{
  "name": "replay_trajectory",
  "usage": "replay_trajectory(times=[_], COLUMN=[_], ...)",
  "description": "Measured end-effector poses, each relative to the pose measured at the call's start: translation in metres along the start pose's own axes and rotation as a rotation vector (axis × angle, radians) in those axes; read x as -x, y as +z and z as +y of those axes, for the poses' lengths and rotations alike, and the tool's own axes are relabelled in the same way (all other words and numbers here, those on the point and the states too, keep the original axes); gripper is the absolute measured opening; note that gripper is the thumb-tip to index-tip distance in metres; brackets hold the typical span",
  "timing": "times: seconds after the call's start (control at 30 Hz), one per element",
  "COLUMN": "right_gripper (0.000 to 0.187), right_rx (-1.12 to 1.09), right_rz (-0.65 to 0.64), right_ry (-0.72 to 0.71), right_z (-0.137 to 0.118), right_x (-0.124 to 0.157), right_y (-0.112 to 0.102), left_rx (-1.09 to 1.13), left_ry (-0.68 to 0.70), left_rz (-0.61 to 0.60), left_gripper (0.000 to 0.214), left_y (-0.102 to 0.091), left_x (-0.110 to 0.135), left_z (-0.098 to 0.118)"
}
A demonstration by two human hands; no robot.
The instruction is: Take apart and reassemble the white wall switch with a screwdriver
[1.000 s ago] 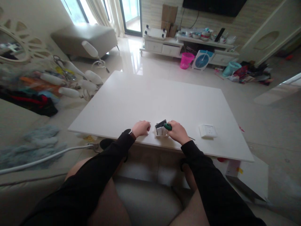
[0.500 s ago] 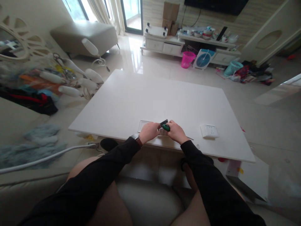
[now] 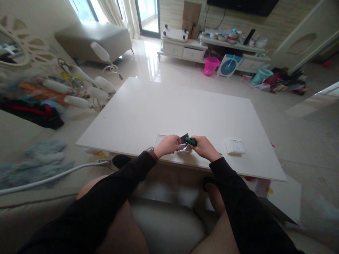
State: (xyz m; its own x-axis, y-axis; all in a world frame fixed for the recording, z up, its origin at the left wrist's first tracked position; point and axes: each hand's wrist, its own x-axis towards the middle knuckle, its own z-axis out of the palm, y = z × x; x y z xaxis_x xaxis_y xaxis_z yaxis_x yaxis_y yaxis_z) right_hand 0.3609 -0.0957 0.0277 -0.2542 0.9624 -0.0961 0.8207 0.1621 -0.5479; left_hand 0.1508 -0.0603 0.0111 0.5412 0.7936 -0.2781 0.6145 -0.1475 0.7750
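Observation:
My left hand (image 3: 171,144) is closed, its fingertips pinching a small black-and-white fitting (image 3: 184,138) that stands tilted above the near edge of the white table. In my right fist (image 3: 203,146) is a green-handled screwdriver (image 3: 191,141), the rounded handle end pointing left and touching or almost touching the fitting. A thin dark tip (image 3: 220,153) shows past my right wrist; whether it belongs to the screwdriver I cannot tell. Below my fingers sits a pale, shiny piece (image 3: 185,149), partly hidden. A clear rectangular frame (image 3: 160,138) lies partly under my left hand.
A white wall socket on a box (image 3: 236,146) rests to the right on the white table (image 3: 185,106). Beyond the left edge stands a lamp with several white shades (image 3: 103,84). A pink basket (image 3: 211,66) and a blue fan (image 3: 229,66) stand across the floor.
My right hand has shifted slightly right with the screwdriver, showing more of its green handle. My left hand has turned a little, and the fitting's dark face shows more.

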Motion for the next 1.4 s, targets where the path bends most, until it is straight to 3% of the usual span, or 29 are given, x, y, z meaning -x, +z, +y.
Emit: replay_trajectory(times=[0.13, 0.3, 0.43, 0.57, 0.63, 0.77, 0.83, 1.0, 1.2, 1.4], right_gripper=[0.008, 0.005, 0.001, 0.011, 0.011, 0.012, 0.013, 0.020, 0.027, 0.027], right_rx=[-0.135, -0.151, -0.171, -0.138, -0.111, 0.086, 0.252, 0.511, 0.627, 0.640], right_rz=[0.033, 0.107, 0.036, -0.020, -0.006, 0.082, 0.105, 0.012, -0.082, -0.160], right_ry=[-0.103, -0.237, -0.294, -0.292, -0.252, -0.073, 0.065, 0.242, 0.199, 0.185], right_z=[-0.003, -0.004, -0.011, -0.021, -0.023, -0.010, 0.001, 0.021, 0.035, 0.053], right_x=[0.012, 0.019, 0.019, 0.023, 0.025, 0.026, 0.024, 0.019, 0.025, 0.038], right_y=[-0.014, -0.013, -0.015, -0.022, -0.026, -0.034, -0.034, -0.019, 0.007, 0.017], left_rx=[0.211, 0.368, 0.418, 0.424, 0.405, 0.196, 0.047, -0.072, -0.055, -0.085], left_ry=[0.014, 0.072, 0.102, 0.112, 0.113, 0.069, -0.002, -0.135, -0.116, -0.093], left_rz=[-0.048, -0.160, -0.250, -0.270, -0.207, 0.169, 0.293, 0.269, 0.196, 0.179], left_gripper=[0.014, 0.015, 0.014, 0.014, 0.014, 0.018, 0.023, 0.027, 0.014, 0.010], left_y=[-0.012, -0.017, -0.016, -0.016, -0.018, -0.023, -0.023, -0.007, 0.008, 0.009], left_x=[0.003, 0.004, 0.004, 0.003, 0.002, -0.007, -0.012, -0.022, -0.024, -0.026], left_z=[0.008, 0.014, 0.014, 0.015, 0.015, 0.006, -0.002, -0.019, -0.023, -0.024])
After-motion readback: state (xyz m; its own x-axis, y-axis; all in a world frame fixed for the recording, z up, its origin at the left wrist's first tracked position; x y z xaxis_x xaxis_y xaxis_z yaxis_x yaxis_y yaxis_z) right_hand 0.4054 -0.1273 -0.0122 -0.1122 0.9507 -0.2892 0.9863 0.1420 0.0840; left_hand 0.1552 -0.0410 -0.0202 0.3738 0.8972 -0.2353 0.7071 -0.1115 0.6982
